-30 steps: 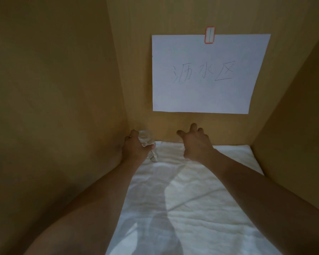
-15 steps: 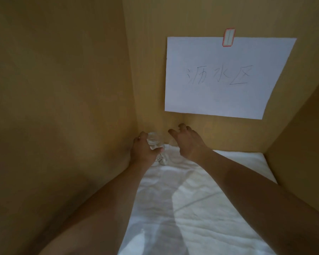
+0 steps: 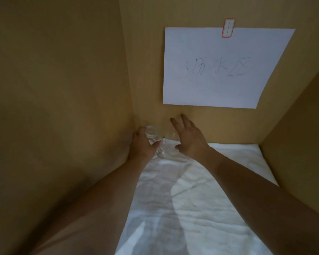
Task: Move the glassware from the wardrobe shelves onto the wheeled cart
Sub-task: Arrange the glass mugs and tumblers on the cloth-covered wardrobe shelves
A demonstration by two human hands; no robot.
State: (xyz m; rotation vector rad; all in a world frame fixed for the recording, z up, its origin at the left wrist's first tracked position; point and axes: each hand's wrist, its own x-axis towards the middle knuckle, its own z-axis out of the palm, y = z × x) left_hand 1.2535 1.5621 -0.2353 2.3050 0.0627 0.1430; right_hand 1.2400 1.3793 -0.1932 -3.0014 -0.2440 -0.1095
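Glassware sits deep in the back left corner of the wardrobe shelf, on a white cloth (image 3: 201, 190). Left hand (image 3: 142, 146) wraps a clear stemmed glass (image 3: 153, 138) round its bowl, the stem slanting down toward the cloth, so its long axis looks tilted rather than upright. Right hand (image 3: 190, 138) reaches with fingers spread, holding nothing, toward what may be a second glass (image 3: 172, 137), too faint to confirm. Thin glass is likely light, slick and brittle; cupping the bowl seems safer than pinching the stem.
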